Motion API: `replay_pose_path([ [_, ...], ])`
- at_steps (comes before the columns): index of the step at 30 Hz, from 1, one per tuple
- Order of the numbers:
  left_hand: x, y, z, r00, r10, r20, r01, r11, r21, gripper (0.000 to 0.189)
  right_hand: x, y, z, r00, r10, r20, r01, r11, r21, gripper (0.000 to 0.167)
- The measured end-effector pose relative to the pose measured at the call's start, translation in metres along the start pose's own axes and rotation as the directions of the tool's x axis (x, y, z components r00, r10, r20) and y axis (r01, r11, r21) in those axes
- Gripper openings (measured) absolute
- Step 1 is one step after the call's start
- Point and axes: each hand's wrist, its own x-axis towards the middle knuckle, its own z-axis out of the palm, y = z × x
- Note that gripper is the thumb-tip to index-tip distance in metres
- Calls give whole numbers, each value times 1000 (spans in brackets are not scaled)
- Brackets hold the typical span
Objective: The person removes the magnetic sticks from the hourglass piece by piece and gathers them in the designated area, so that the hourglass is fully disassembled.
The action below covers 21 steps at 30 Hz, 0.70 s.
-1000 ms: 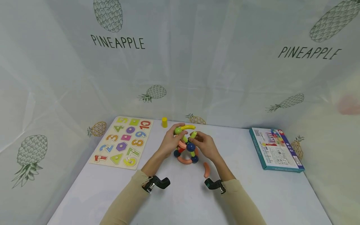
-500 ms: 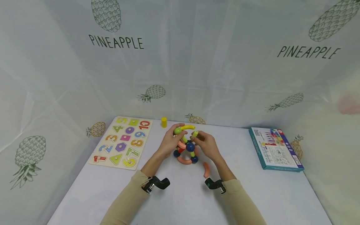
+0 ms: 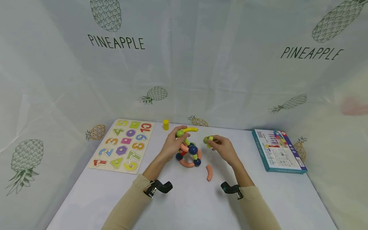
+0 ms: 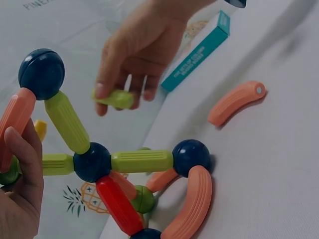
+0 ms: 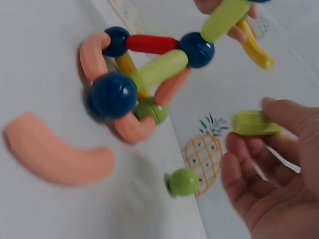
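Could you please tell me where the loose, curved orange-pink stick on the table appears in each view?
Head: the curved stick lies right of centre, in the lower half.
Left wrist: curved stick at right, just above mid-height.
Right wrist: curved stick at left, below mid-height.
Shared landmark: the right hand, pinching a light-green stick, shows in all three.

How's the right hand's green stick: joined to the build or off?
Off: right wrist view shows the green stick pinched in the right hand, a clear gap between it and the build.
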Motion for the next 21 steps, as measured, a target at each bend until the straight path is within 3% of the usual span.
replay_pose_path([
  [8,0,-2,0,1000,23,-11,-23,1000,4,43,-12,18,-17,993,87,75,-76,988,-131,44],
  [21,0,-1,0,1000,20,-3,-20,1000,15,42,-8,50,-22,974,225,7,-214,937,-275,40],
])
